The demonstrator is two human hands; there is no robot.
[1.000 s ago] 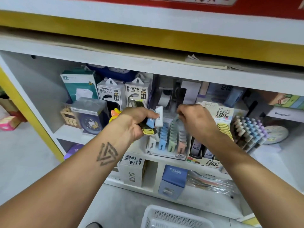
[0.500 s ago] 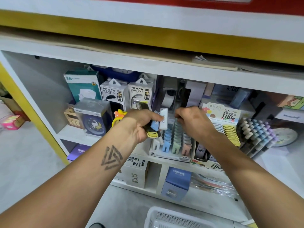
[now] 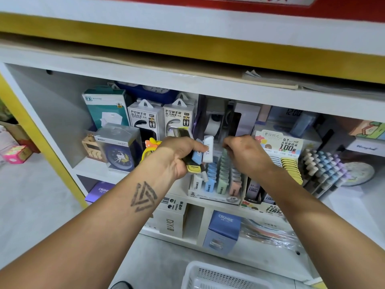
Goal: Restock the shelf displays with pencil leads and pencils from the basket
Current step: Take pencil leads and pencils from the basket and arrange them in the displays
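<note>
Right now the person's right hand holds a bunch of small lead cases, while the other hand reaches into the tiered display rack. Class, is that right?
Not quite: the head view shows the left hand holding the bunch of lead cases. The right hand is the one reaching into the display rack.

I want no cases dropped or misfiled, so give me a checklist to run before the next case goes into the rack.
1. Left hand grips spare lead cases: ok.
2. Right hand is at the green row of the display rack: ok.
3. Right hand holds a case: cannot tell, fingers hidden.
4. Free slot in that row: cannot tell.
5. Basket below within reach: ok.
</note>
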